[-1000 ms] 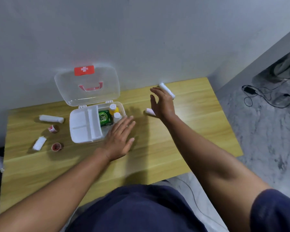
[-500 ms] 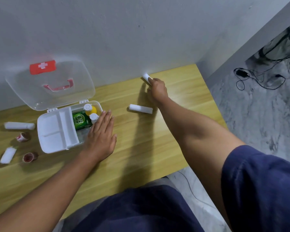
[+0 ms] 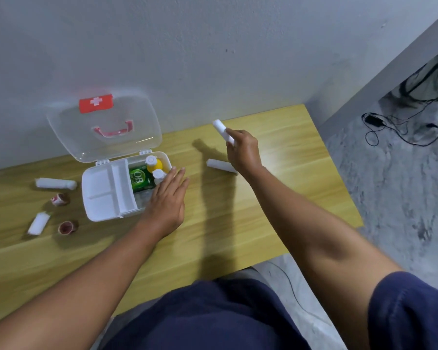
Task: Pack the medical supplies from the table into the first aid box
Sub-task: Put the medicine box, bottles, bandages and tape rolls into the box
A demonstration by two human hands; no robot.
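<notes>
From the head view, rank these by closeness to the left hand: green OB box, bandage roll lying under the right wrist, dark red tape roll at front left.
Measured from the left hand:
1. Green OB box, inside the first aid box, just beyond the fingertips.
2. Bandage roll, on the table to the right.
3. Dark red tape roll, far left of the case.

Surface (image 3: 225,218), centre of frame: we find it bare between the two forearms. Left hand (image 3: 166,198) covers the first aid box (image 3: 106,195) right edge; upright lid (image 3: 104,127) blocks behind. Four small items crowd lower left.
</notes>
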